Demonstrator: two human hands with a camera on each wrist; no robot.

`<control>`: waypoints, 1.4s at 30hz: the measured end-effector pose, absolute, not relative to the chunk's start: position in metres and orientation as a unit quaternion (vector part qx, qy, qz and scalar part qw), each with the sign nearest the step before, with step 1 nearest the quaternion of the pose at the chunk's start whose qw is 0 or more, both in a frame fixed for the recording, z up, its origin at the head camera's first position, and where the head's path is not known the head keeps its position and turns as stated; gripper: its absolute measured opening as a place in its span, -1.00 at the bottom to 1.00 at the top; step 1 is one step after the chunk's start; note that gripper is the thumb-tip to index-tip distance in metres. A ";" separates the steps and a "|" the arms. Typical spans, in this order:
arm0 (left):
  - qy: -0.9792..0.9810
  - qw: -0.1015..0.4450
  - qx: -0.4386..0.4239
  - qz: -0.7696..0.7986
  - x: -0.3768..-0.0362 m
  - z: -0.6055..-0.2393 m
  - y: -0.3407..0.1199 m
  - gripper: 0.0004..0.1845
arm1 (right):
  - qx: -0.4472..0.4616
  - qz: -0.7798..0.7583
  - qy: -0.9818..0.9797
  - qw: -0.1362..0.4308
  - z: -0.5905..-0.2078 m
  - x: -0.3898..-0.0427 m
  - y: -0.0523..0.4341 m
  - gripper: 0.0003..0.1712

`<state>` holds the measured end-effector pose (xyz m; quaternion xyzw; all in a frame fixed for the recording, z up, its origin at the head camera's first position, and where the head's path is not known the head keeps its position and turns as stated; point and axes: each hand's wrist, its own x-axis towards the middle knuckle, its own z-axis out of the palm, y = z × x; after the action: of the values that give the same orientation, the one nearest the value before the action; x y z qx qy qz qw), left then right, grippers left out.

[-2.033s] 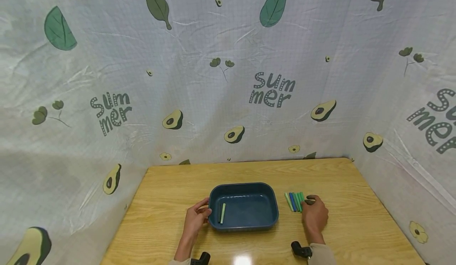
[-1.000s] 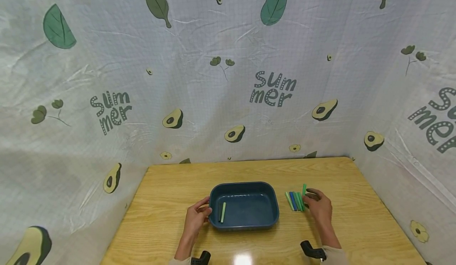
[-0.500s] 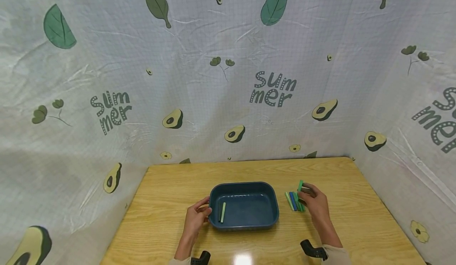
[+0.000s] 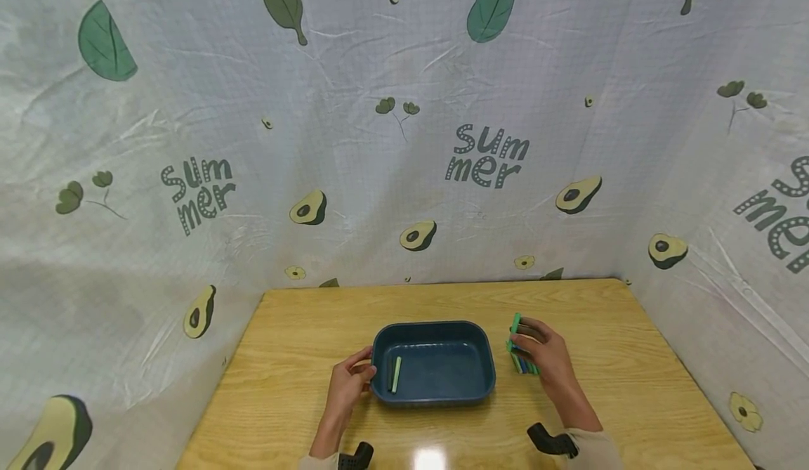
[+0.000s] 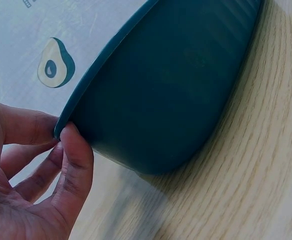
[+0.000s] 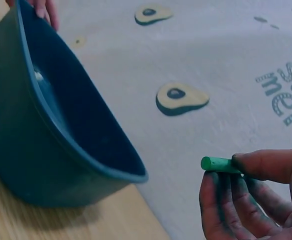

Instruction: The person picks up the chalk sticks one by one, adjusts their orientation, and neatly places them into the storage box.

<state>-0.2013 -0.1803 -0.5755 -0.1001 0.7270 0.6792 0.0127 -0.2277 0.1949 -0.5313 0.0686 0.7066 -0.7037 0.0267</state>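
Observation:
A dark blue tray sits in the middle of the wooden table, with a pale green chalk stick lying inside at its left. My left hand pinches the tray's left rim between thumb and fingers. My right hand is raised just right of the tray and pinches a green chalk stick at its tip. Under that hand lie several green and blue chalk sticks, partly hidden.
Avocado-print cloth walls close in the table on the back and both sides. Bare wood stretches behind the tray and along the right edge. Black wrist mounts show at the bottom.
My right hand has lifted one green chalk stick from the pile and carried it left and up toward the tray. The left hand and tray have stayed put.

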 end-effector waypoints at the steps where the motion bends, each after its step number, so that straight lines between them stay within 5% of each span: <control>1: 0.727 0.013 -0.100 0.680 -0.201 -0.575 -0.180 -0.52 | 0.066 -0.705 0.705 0.030 -0.531 -0.228 0.193 -0.35; 42: 0.731 0.015 -0.101 0.675 -0.201 -0.577 -0.180 -0.51 | 0.009 -0.726 0.677 0.121 -0.539 -0.235 0.090 -0.43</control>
<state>-0.2012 -0.1802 -0.5770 -0.1014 0.7310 0.6746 0.0151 -0.2347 0.0899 -0.5388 0.0087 0.6766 -0.7263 0.1206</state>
